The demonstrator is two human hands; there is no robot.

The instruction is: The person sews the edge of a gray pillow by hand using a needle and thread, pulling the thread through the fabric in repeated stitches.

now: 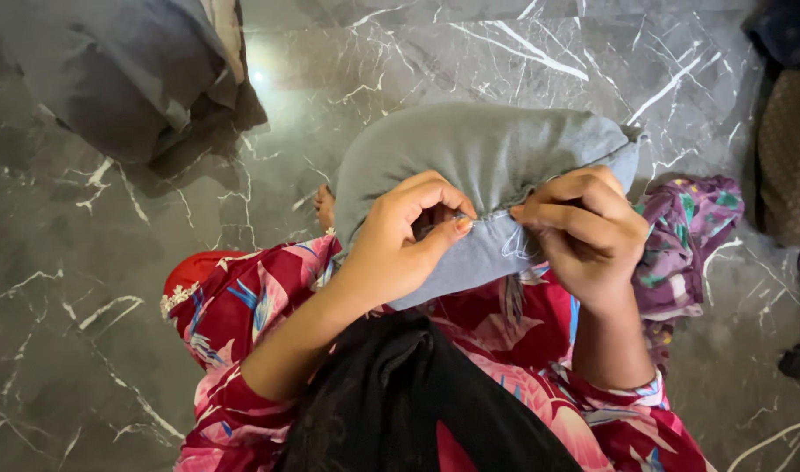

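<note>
Marble floor (522, 52) behind, grey cushion (478, 153) lies crosswise, left-right, both hands pinching.

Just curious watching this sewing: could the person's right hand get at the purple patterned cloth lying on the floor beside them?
Probably yes. The purple patterned cloth lies just beyond the right hand with nothing between them, but that hand is pinching the grey cushion seam and must let go first.

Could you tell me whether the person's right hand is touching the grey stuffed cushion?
Touching: the head view shows the right hand pinching the seam edge of the grey cushion, its fingers pressed into the fabric.
</note>
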